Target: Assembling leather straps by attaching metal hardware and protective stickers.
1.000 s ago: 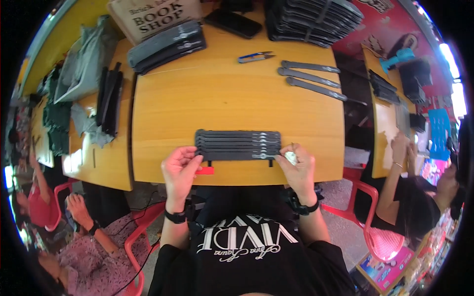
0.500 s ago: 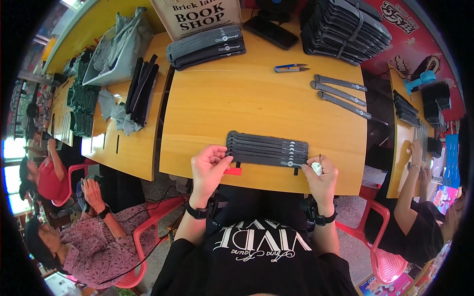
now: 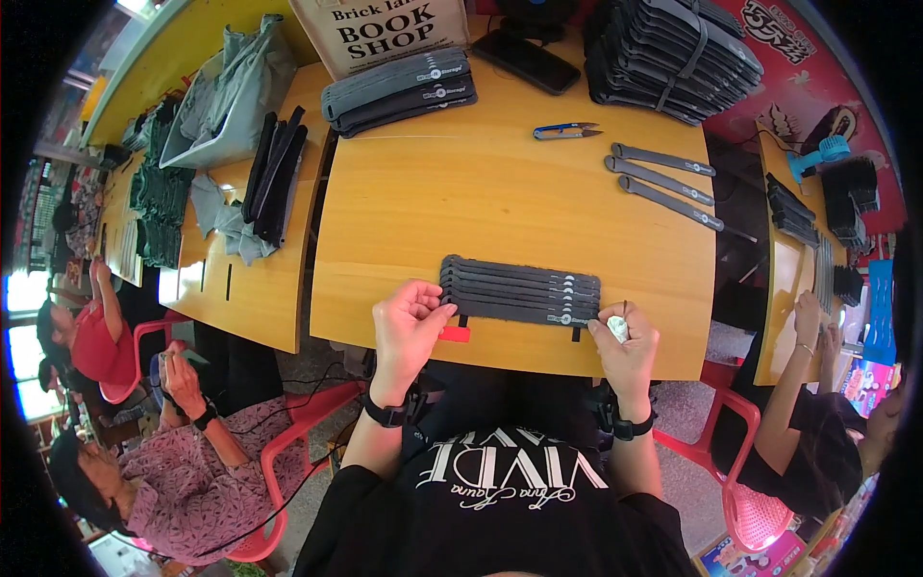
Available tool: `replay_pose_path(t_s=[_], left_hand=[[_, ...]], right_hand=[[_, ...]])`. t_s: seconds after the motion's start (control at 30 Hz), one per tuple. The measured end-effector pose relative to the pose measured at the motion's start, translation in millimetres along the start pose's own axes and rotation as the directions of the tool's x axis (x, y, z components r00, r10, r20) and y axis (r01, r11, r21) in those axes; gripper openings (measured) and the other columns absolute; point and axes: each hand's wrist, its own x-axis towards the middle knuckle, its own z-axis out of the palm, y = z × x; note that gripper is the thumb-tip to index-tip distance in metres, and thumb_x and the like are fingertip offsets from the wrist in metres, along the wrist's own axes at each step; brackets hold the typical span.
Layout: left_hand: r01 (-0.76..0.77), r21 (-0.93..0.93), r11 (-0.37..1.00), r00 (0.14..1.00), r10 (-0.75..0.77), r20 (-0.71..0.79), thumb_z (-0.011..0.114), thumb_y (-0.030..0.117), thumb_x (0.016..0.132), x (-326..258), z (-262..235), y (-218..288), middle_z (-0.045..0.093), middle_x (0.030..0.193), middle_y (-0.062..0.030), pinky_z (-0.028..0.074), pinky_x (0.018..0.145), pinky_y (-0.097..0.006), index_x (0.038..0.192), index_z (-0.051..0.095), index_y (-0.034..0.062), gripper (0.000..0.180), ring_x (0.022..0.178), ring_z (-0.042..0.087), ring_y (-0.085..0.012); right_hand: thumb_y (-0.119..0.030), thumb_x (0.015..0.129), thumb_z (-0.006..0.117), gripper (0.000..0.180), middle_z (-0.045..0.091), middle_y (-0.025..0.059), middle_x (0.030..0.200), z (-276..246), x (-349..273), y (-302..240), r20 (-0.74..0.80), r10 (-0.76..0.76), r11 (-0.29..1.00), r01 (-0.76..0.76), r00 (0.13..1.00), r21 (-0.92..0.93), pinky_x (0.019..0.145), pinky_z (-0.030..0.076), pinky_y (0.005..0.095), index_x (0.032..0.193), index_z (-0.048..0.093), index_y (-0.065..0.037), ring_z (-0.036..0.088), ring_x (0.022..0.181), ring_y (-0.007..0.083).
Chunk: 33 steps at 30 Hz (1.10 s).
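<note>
A row of dark grey fabric straps [image 3: 514, 288] lies overlapped near the table's front edge, with pale printing toward the right ends. My left hand [image 3: 411, 325] pinches the left end of the nearest strap between thumb and fingers. At that strap's right end, my right hand [image 3: 630, 348] closes thumb and finger on the tip. A small crumpled white piece [image 3: 617, 329] is tucked in the right hand's fingers. Beside my left thumb a red tab [image 3: 455, 335] sticks out at the table edge. A short black strip [image 3: 576, 335] shows below the straps on the right.
Three separate grey straps [image 3: 663, 183] and blue thread snips [image 3: 565, 131] lie beyond. Strap bundles [image 3: 399, 91] and a tied stack [image 3: 673, 62] stand at the back, a phone [image 3: 526, 62] between them. Co-workers sit left and right; a cloth-filled bin [image 3: 216, 135] is on the left table.
My hands and the straps stay in place. The near left co-worker's hands have shifted slightly, and the right co-worker's arms have moved a little toward their body.
</note>
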Motion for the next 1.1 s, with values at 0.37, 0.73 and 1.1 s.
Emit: replay_pose_path(t_s=[0.37, 0.73, 1.1], left_hand=[[-0.025, -0.057, 0.998, 0.999, 0.024, -0.022, 0.071, -0.005, 0.077, 3, 3, -7, 0.06, 0.068, -0.0028, 0.046, 0.051, -0.019, 0.09, 0.059, -0.005, 0.018, 0.057, 0.055, -0.0051], [-0.003, -0.101, 0.995, 1.0, 0.001, -0.016, 0.069, -0.009, 0.076, 7, 1, -5, 0.06, 0.067, -0.0032, 0.046, 0.048, -0.019, 0.088, 0.059, -0.004, 0.017, 0.055, 0.055, -0.0058], [-0.045, -0.105, 0.993, 0.998, 0.041, -0.044, 0.07, -0.008, 0.075, 5, 2, -6, 0.06, 0.069, -0.0052, 0.047, 0.047, -0.021, 0.089, 0.058, -0.004, 0.019, 0.054, 0.056, -0.0082]], right_hand=[[0.004, 0.073, 0.069, 0.013, 0.051, -0.0038, 0.062, 1, 1, 3, -0.022, -0.091, 0.995, 0.09, 0.996, -0.044, 0.051, 0.036, 0.0215, 0.078, 0.058, -0.002, 0.044, 0.058, 0.0035], [0.005, 0.072, 0.069, 0.013, 0.05, -0.0034, 0.062, 2, 3, 5, -0.038, -0.097, 0.995, 0.097, 0.995, -0.005, 0.051, 0.036, 0.0214, 0.076, 0.058, -0.001, 0.044, 0.058, 0.0032], [0.004, 0.071, 0.069, 0.016, 0.048, -0.0033, 0.061, 6, 1, 8, -0.102, -0.127, 0.991, 0.13, 0.987, 0.028, 0.049, 0.034, 0.0221, 0.073, 0.055, -0.003, 0.043, 0.056, 0.0034]])
